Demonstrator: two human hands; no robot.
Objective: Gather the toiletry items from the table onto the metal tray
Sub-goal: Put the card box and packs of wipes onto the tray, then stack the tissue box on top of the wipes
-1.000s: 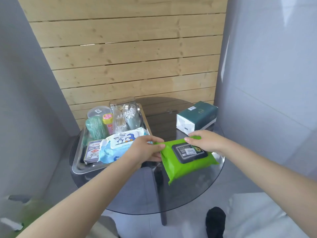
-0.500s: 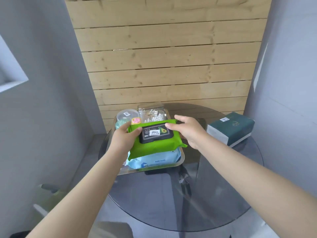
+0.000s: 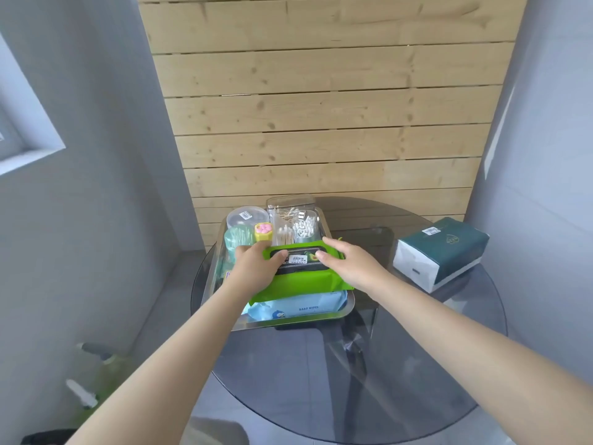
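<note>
A green wipes pack (image 3: 303, 282) with a black lid lies on top of a blue baby wipes pack (image 3: 301, 308) in the metal tray (image 3: 288, 322). My left hand (image 3: 256, 264) grips the pack's left end. My right hand (image 3: 349, 261) rests on its right end, fingers on the lid. Behind them in the tray stand a clear cotton swab box (image 3: 293, 223), a green swab tub (image 3: 239, 240), a round clear container (image 3: 247, 215) and a small yellow and pink item (image 3: 263, 231).
A dark green and white tissue pack (image 3: 439, 252) lies on the round glass table (image 3: 385, 380) to the right of the tray. A wooden slat wall rises behind. Grey walls stand on both sides.
Both hands carried the green wipes pack from the table's middle leftward to the tray and lowered it onto the blue wipes pack.
</note>
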